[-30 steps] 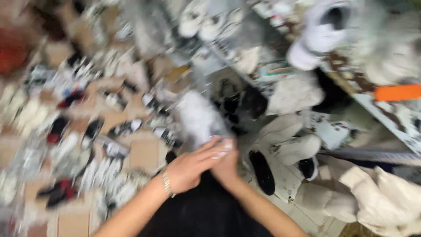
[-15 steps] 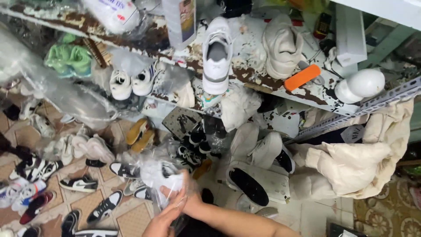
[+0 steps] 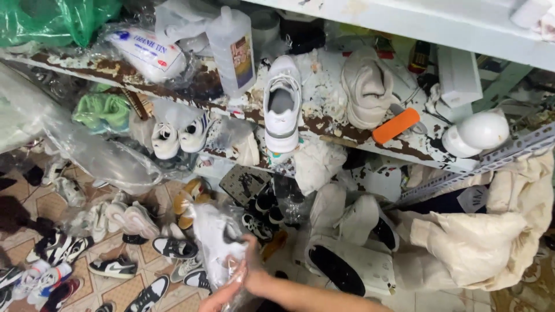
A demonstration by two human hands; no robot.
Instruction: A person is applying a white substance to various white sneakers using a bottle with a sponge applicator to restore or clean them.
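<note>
Gripping a clear plastic bag (image 3: 217, 245) with something white inside it, both hands met at the lower middle of the frame. The right hand (image 3: 257, 276) had its fingers curled around the bag's lower part from the right, while the left hand (image 3: 222, 296) showed only fingertips at the bottom edge, pinched against the film; how firmly they closed could not be told. Judged from this, the work would go best with the bag kept upright and the loose film gathered in one fist, so the slippery plastic did not slide through the fingers.

Just beyond the bag, pairs of sneakers (image 3: 115, 254) covered the tiled floor (image 3: 34, 202) at the lower left, leaving only narrow gaps. To the right lay cream boots (image 3: 347, 242) and a heap of pale cloth (image 3: 480, 231). Above them, the chipped shelf edge (image 3: 347, 141) ran across the middle of the frame, carrying a white sneaker (image 3: 282, 107), a clear bottle (image 3: 232, 49) and an orange brush (image 3: 396, 125). Open room was scant; the freest path looked to be straight up toward the person's body.
</note>
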